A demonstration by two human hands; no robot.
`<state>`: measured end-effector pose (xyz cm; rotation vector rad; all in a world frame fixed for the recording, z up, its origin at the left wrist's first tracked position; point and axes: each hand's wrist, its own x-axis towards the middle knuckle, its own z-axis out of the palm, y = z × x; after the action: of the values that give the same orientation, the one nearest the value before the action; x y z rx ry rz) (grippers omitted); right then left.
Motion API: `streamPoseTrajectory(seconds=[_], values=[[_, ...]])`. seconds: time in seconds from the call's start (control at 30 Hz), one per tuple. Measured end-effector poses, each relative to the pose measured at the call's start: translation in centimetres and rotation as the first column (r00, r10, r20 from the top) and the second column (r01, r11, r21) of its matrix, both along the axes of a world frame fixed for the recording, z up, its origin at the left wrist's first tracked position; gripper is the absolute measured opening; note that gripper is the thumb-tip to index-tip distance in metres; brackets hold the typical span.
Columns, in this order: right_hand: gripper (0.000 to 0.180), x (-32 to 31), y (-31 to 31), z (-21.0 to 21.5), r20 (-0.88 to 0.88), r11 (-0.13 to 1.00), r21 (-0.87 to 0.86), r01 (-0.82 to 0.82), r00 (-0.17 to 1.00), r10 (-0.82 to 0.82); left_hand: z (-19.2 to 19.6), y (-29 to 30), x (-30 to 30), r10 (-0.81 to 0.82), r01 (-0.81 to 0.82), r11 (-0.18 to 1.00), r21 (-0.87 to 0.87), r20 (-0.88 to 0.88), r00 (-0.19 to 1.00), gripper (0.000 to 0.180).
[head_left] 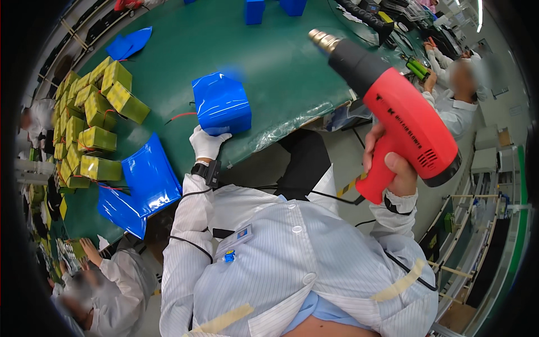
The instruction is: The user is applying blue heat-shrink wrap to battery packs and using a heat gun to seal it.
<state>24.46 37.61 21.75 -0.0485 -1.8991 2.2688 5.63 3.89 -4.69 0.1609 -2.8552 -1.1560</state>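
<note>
My left hand (208, 143) wore a white glove and pressed on the near side of the blue wrapped block (222, 104), which sat on the green surface (281, 62) right at its front edge. My right hand (387, 163) was bare, and its grip was closed tight around the handle of the red heat gun (404, 123). The gun was up in the air, well away from the block, with its metal tip pointing back toward the surface.

I think doing this well meant keeping the hot tip off my gloved fingers and moving it evenly over the blue wrap, not staying in one spot.

On the left of the surface were many yellow-green blocks (92, 121) packed close, and flat blue sleeves (143, 180) lay near them. More blue blocks (255, 10) stood at the far side. Other people in white coats worked nearby, one at the lower left (112, 281) and one at the right (457, 95). Metal racks (483, 224) stood on the right.
</note>
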Motion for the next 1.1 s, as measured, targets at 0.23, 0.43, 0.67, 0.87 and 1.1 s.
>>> streamPoseTrajectory(seconds=[0.23,0.43,0.67,0.87,1.1], values=[[0.061,-0.9,2.7,-0.4,0.115,0.993,0.043,-0.107,0.988,0.102,-2.5,-2.1,1.7,-0.111,0.123,0.985,0.124,-0.093,0.989,0.036],[0.057,-1.4,7.8,-3.6,0.126,0.946,0.214,-0.242,0.968,0.219,6.4,-3.0,1.6,-0.014,-0.002,0.868,0.496,0.028,1.0,0.043],[0.048,-1.0,8.8,-4.2,0.143,0.93,0.324,-0.176,0.98,0.136,14.4,2.8,-0.6,-0.577,0.346,0.613,-0.71,-0.102,0.81,0.082],[0.051,-1.1,8.9,-1.6,0.088,0.864,0.436,-0.25,0.968,0.235,11.9,2.5,-1.2,-0.579,0.285,0.623,-0.729,-0.185,0.794,0.075],[0.047,-4.6,7.5,0.6,0.213,0.885,0.288,-0.366,0.925,0.313,11.8,1.7,0.0,-0.569,0.235,0.656,-0.717,-0.265,0.778,0.058]])
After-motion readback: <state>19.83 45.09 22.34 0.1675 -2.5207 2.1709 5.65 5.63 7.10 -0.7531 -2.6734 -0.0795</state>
